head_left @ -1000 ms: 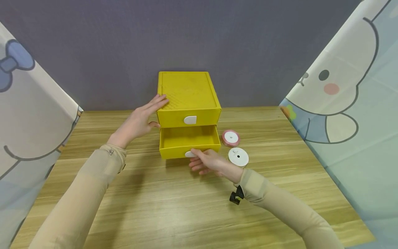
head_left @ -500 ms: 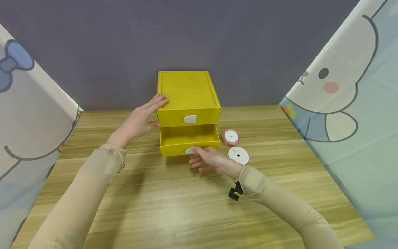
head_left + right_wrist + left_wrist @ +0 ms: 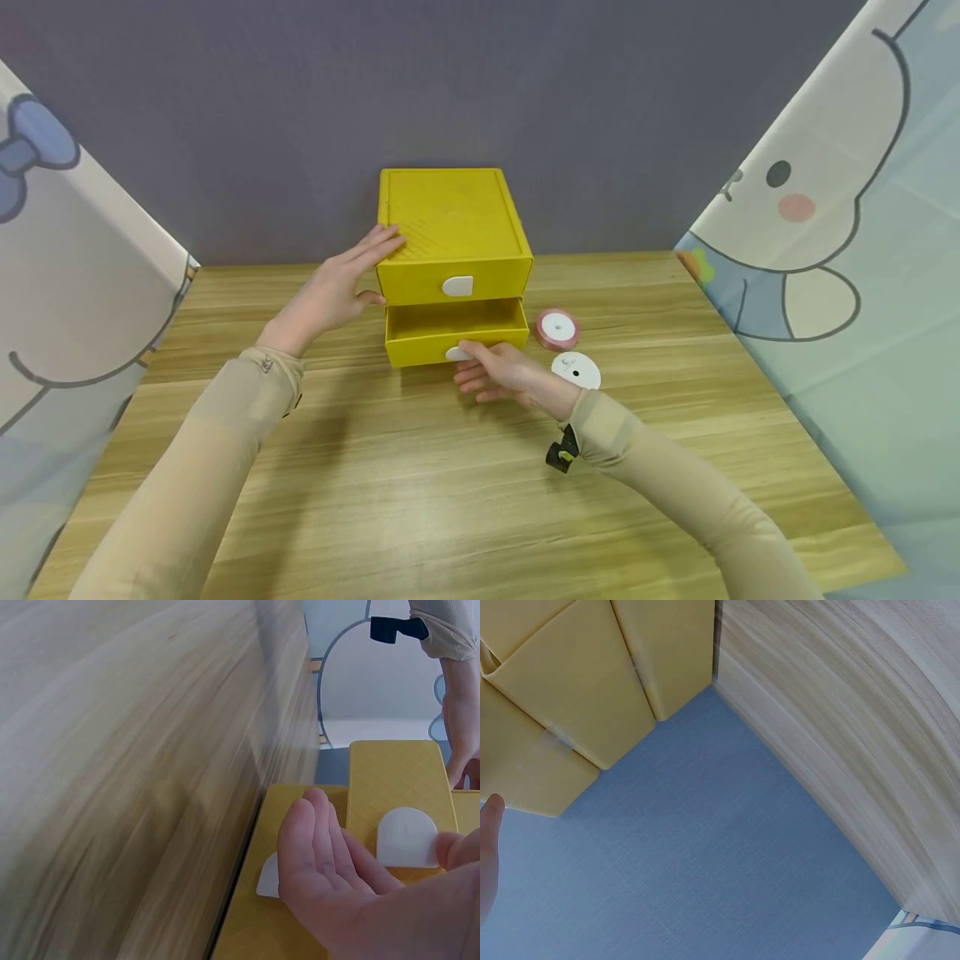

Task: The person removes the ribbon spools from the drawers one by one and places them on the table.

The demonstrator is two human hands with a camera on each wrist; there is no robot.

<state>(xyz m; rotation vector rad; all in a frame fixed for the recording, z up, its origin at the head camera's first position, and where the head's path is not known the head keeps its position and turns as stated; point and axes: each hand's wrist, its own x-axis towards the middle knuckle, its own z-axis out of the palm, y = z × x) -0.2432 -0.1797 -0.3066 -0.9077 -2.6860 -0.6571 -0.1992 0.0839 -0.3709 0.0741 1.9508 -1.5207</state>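
A yellow drawer cabinet (image 3: pixel 450 212) stands against the back wall. Its middle drawer (image 3: pixel 416 351) is partly pulled out, and the visible inside holds nothing. My left hand (image 3: pixel 330 292) rests at the cabinet's left edge, fingers flat over the top and thumb along the side. At the drawer front, my right hand (image 3: pixel 510 369) puts its thumb against the white handle (image 3: pixel 454 354). The right wrist view shows this thumb at the edge of the handle (image 3: pixel 406 838), with the other fingers extended below the drawer, before a lower drawer's front (image 3: pixel 259 922).
Right of the cabinet, a pink ribbon spool (image 3: pixel 557 328) and a white-faced spool (image 3: pixel 575 367) lie on the wooden table (image 3: pixel 420 500); the right wrist partly overlaps the white one. A grey wall (image 3: pixel 600 125) rises behind, and printed cloths (image 3: pixel 817 208) hang at both sides.
The middle drawer has slid further into the cabinet, and my right hand has moved forward with it. My left hand has stayed on the cabinet's top.
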